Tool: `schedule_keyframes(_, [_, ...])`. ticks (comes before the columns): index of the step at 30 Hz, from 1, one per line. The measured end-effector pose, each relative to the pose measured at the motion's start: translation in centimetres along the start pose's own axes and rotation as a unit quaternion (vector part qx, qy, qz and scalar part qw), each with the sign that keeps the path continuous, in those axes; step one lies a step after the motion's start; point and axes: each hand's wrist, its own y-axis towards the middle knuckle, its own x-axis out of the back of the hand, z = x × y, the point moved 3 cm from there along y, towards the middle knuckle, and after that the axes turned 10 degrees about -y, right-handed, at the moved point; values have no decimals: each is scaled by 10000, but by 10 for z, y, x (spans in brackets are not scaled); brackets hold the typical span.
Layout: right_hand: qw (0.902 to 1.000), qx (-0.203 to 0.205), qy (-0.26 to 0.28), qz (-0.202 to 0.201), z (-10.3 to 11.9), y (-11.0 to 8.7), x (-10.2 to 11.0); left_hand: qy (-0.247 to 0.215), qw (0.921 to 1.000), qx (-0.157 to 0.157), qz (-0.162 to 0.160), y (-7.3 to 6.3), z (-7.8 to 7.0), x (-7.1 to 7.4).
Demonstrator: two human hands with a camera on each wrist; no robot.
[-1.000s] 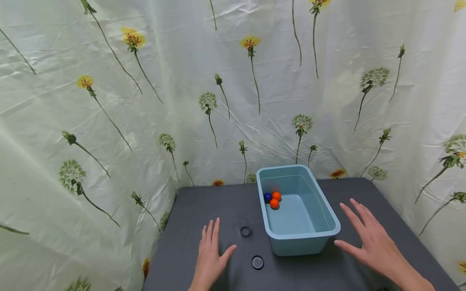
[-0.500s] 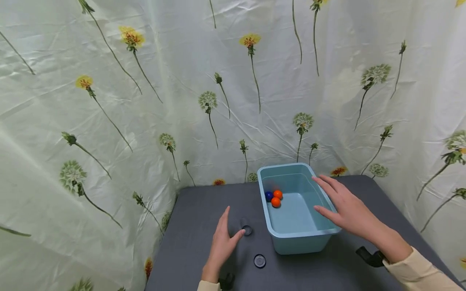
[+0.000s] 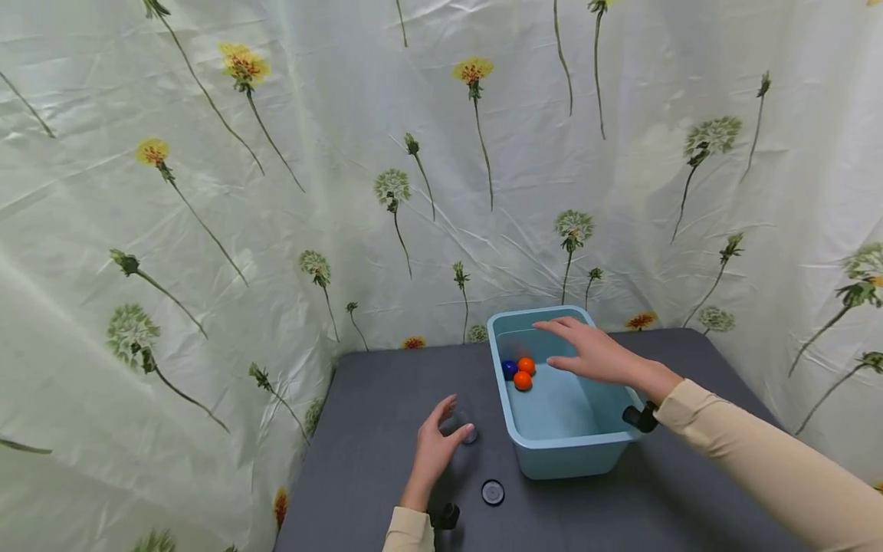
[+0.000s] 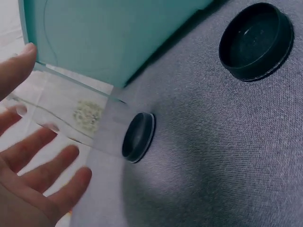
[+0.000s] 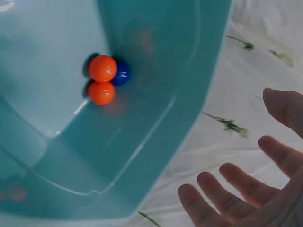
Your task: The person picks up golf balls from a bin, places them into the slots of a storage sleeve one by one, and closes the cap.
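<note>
My left hand is at a clear tube that stands upright with a black round base on the table. Thumb and fingers lie spread on either side of the tube, near its upper end in the left wrist view. A loose black cap lies hollow side up nearer the person. Over the light blue plastic box, my right hand hovers with fingers extended and nothing in it. Two orange balls and a blue ball sit together inside the box, against its left wall.
A dark grey cloth covers the table. Behind it hangs a pale curtain printed with dandelions. The box stands right of the tube and the cap, its walls rising above the table.
My left hand has moved right and forward to the clear tube. The right hand has swung left from beside the box to above it. The balls, box and loose cap have stayed put.
</note>
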Motion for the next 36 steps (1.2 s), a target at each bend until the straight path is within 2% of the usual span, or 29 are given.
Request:
schedule_keyframes(7, [9979,-123,140,621,-20,37,-29,-314,9992,-94,223,10,12,-5])
schedule_keyframes(14, [9908,-207,377,1284,-31,68,-76,-115,9994,-265,209,16,22,0])
schedule_keyframes(18, [9845,-435,640,1572,-34,74,-90,34,9989,-339,330,17,25,-4])
schedule_keyframes(21, [9822,-538,628,1684,-37,78,-95,120,9984,-387,389,19,27,-8])
schedule_keyframes(28, [9783,-437,148,2022,-42,89,-112,175,9988,-345,314,18,27,-7])
schedule_keyframes(36, [9700,-431,-359,2365,-47,92,-128,32,9987,-188,469,19,31,-7])
